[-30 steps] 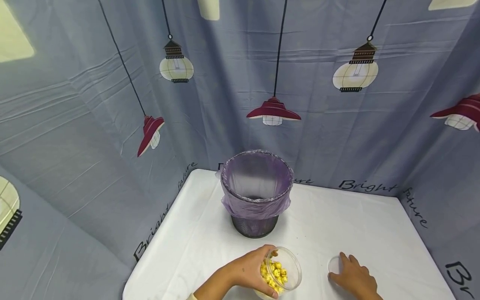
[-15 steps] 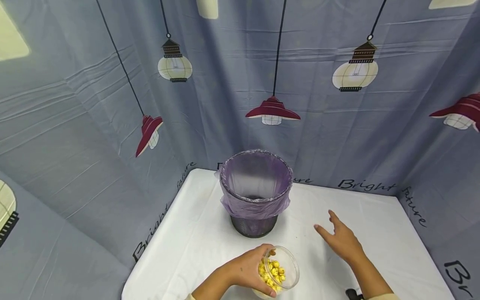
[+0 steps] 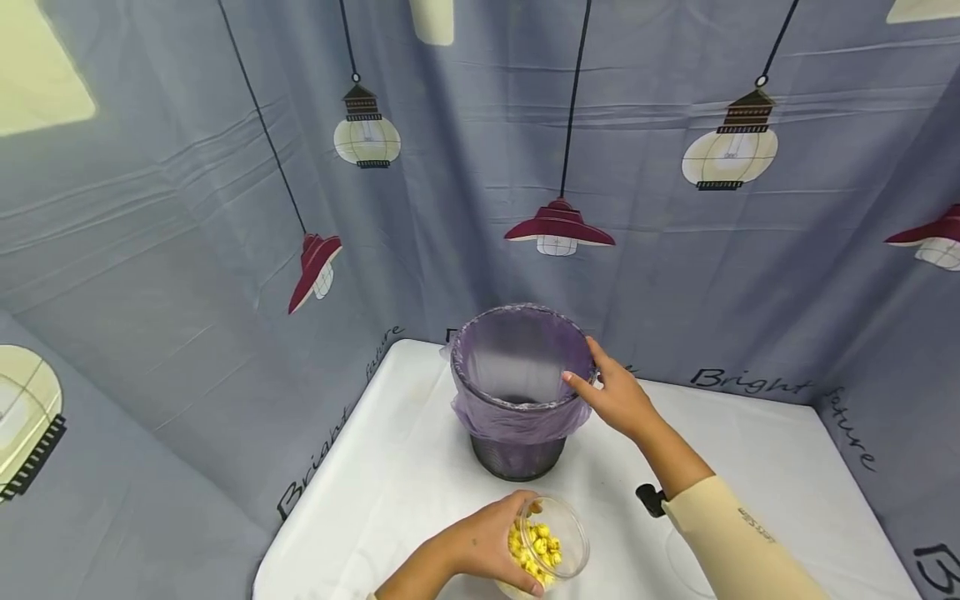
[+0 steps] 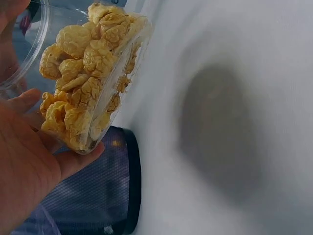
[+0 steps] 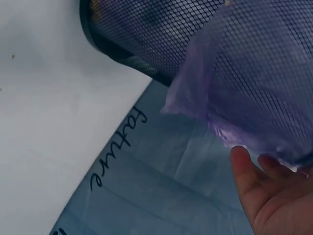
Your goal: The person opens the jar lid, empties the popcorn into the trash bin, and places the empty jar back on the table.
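My left hand (image 3: 491,546) grips a clear round plastic tub (image 3: 573,542) of yellow popcorn (image 3: 536,546), its uncovered mouth tilted up to the right. In the left wrist view, the popcorn (image 4: 80,73) lies against the tub's base, which is off the tablecloth, with a finger under its edge. At the bin's right side is my right hand (image 3: 622,400), thumb and fingers spread on either side of the rim. This bin (image 3: 517,454) is black mesh with a purple liner bag (image 3: 517,421) folded over the rim. In the right wrist view, the fingers (image 5: 242,169) are straight beside the liner (image 5: 195,98).
A clear round lid (image 3: 678,554) lies on the white tablecloth (image 3: 420,450), partly covered by the right sleeve (image 3: 738,533). A black wrist camera (image 3: 651,500) sits at the right wrist. Grey-blue curtains (image 3: 450,208) printed with lamps enclose the table's back and sides.
The right hand has left the lid on the table and moved forward and left to the bin's rim. The left hand keeps hold of the tub in about the same place.
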`<state>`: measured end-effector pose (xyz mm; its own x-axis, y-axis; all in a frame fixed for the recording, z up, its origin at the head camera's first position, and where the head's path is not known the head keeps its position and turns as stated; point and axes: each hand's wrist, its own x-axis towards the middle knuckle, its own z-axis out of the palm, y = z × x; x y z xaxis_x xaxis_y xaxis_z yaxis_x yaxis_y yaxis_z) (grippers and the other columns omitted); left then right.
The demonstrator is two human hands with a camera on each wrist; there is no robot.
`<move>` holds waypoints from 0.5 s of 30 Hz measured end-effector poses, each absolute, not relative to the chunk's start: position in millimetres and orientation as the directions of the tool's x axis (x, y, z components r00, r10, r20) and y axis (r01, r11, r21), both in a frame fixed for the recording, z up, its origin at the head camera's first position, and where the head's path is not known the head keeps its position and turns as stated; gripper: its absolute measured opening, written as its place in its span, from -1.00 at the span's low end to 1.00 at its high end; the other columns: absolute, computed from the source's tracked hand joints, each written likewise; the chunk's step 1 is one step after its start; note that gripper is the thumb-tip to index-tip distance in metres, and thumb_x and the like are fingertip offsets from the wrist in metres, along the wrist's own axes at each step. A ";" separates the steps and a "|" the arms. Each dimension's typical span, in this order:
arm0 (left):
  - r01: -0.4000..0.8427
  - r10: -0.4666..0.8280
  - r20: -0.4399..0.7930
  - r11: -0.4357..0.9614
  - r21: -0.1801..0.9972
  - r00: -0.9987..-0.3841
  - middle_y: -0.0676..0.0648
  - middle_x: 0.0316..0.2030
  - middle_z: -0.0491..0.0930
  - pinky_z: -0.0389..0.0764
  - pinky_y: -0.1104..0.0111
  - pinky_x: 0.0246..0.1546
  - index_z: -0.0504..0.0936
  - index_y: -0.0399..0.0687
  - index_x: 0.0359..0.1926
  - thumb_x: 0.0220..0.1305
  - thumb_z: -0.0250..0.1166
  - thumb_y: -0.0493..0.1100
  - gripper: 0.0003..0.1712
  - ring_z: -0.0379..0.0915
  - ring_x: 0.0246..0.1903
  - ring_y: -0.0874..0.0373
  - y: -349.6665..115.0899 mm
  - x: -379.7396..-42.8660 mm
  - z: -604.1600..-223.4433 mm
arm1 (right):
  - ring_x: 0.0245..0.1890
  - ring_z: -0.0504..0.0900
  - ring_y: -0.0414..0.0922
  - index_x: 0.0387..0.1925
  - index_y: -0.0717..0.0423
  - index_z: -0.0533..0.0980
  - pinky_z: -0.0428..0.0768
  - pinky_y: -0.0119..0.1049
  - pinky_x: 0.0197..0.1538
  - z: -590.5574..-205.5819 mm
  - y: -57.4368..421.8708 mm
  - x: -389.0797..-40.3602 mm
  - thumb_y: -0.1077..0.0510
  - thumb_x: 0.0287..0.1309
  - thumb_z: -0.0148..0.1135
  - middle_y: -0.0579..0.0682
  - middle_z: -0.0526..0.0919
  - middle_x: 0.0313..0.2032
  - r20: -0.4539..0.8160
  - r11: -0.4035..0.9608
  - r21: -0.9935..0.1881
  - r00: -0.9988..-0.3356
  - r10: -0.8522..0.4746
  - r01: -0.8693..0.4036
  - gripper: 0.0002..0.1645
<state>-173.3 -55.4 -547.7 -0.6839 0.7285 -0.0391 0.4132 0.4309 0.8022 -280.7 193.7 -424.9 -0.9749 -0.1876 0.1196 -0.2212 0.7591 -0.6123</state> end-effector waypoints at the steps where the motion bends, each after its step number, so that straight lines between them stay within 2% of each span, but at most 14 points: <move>1: 0.407 0.723 -0.038 0.432 0.805 -0.690 0.15 0.17 0.28 0.37 0.33 0.09 0.09 0.19 0.29 -0.34 0.42 0.36 0.15 0.25 0.13 0.26 -57.5 -173.3 -546.9 | 0.17 0.31 0.21 0.40 -0.21 -0.25 0.30 0.23 0.07 -425.4 191.1 -282.2 -0.49 0.02 -0.10 0.17 0.05 0.34 0.114 0.761 -0.610 -0.975 -0.189 -0.219 0.05; 5: 0.381 0.690 -0.038 0.444 0.811 -0.722 0.14 0.16 0.28 0.36 0.32 0.10 0.09 0.19 0.29 -0.35 0.43 0.35 0.15 0.25 0.12 0.28 -67.7 -172.4 -545.8 | 0.22 0.24 0.21 0.40 -0.18 -0.22 0.25 0.27 0.08 -430.3 186.9 -286.2 -0.49 0.01 -0.07 0.18 0.06 0.34 0.106 0.770 -0.604 -0.978 -0.178 -0.205 0.07; 9: 0.322 0.614 -0.054 0.484 0.814 -0.787 0.17 0.14 0.29 0.35 0.28 0.10 0.09 0.23 0.29 -0.39 0.44 0.36 0.17 0.24 0.09 0.33 -84.9 -169.1 -546.7 | 0.23 0.22 0.22 0.40 -0.22 -0.24 0.25 0.27 0.09 -435.6 186.0 -289.0 -0.48 0.01 -0.07 0.17 0.07 0.34 0.105 0.765 -0.611 -0.979 -0.175 -0.202 0.05; 15: 0.230 0.453 -0.019 0.487 0.843 -0.891 0.13 0.09 0.35 0.33 0.15 0.11 0.10 0.19 0.28 -0.46 0.49 0.32 0.21 0.31 0.09 0.13 -121.3 -170.9 -538.0 | 0.18 0.28 0.25 0.39 -0.25 -0.26 0.29 0.27 0.05 -437.4 185.8 -289.9 -0.48 0.02 -0.08 0.20 0.13 0.31 0.112 0.773 -0.603 -0.980 -0.163 -0.197 0.04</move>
